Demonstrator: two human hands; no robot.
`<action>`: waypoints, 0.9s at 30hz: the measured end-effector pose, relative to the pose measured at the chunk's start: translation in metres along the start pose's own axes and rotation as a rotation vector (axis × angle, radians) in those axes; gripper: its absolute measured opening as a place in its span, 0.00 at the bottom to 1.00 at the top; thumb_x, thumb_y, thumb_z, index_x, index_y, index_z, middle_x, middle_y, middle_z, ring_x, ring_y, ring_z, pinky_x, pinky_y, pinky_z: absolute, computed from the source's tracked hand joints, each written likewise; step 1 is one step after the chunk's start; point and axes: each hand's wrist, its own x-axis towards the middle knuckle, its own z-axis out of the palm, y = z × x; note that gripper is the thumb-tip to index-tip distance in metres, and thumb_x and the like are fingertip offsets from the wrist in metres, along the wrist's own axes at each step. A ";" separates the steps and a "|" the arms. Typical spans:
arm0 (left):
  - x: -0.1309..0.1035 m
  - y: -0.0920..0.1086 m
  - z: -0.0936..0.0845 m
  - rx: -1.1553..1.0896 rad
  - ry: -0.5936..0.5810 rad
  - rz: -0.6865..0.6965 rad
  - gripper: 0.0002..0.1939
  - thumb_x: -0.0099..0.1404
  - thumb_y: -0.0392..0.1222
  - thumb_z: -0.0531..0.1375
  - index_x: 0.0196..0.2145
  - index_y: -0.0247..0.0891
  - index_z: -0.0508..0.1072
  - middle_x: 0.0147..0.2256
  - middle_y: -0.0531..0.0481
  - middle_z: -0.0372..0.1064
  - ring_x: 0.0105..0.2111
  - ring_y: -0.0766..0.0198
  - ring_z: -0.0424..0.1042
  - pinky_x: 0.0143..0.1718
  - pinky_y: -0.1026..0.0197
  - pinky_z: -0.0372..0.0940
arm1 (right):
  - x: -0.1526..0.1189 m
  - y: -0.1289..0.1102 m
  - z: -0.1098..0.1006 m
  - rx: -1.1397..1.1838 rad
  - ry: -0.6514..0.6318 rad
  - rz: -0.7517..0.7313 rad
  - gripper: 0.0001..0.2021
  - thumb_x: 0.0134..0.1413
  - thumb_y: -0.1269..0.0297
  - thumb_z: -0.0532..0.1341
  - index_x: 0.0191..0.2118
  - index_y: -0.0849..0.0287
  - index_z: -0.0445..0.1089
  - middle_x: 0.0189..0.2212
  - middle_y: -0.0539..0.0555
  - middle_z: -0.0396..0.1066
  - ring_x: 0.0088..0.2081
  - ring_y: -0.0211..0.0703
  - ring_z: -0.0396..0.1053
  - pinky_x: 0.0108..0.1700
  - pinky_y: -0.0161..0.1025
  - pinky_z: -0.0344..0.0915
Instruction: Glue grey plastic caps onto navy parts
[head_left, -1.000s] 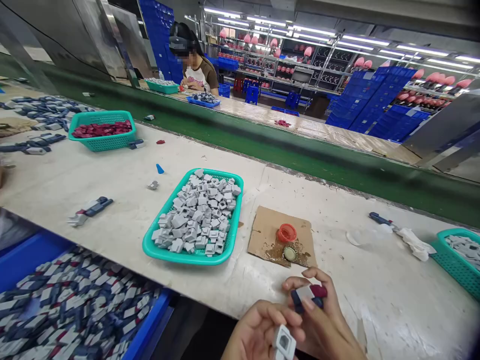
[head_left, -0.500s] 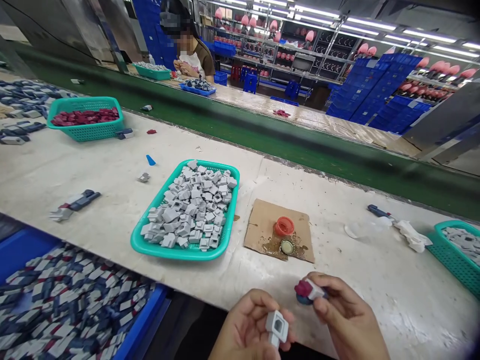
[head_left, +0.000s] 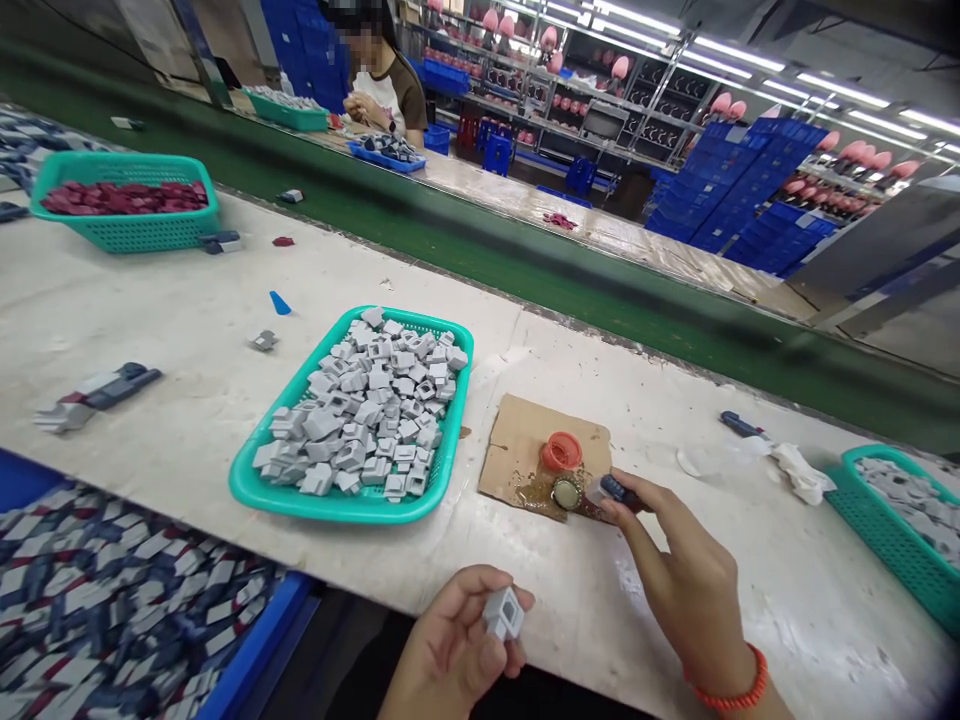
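Note:
My left hand (head_left: 469,635) is closed round a grey plastic block (head_left: 504,612), its square opening turned up toward me. In my right hand (head_left: 667,550) a small dark blue and light grey plastic part (head_left: 621,492) is pinched between thumb and fingers. That part is over the right edge of a stained piece of cardboard (head_left: 506,440), close to a small round metal cap (head_left: 566,492). A little red cup (head_left: 562,452) stands on the cardboard behind the cap. Left of my hands, a green basket (head_left: 244,480) holds many grey blocks (head_left: 367,410).
A blue crate (head_left: 274,640) full of finished-looking parts is at lower left. Another green basket (head_left: 124,235) of dark red pieces stands farther back. A third basket (head_left: 885,540) is at right. Beyond the green belt (head_left: 450,255), a person (head_left: 382,90) sits working.
My right hand has moved forward and left with its part, from near my left hand to the cardboard. My left hand has shifted slightly left, still holding the grey block.

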 end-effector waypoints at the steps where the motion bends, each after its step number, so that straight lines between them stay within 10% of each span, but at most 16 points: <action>1: 0.000 0.000 0.000 0.006 0.003 0.002 0.18 0.38 0.46 0.74 0.29 0.41 0.79 0.28 0.53 0.78 0.20 0.76 0.69 0.24 0.72 0.60 | 0.000 0.000 0.002 0.018 0.005 0.001 0.08 0.61 0.68 0.57 0.45 0.62 0.66 0.36 0.53 0.72 0.37 0.37 0.71 0.42 0.30 0.67; 27: -0.009 -0.002 0.004 0.094 0.149 -0.025 0.18 0.39 0.44 0.73 0.32 0.44 0.80 0.32 0.49 0.81 0.29 0.65 0.78 0.34 0.67 0.68 | -0.009 0.005 0.010 0.022 0.056 0.113 0.09 0.59 0.66 0.59 0.45 0.58 0.66 0.36 0.53 0.72 0.34 0.40 0.72 0.38 0.36 0.71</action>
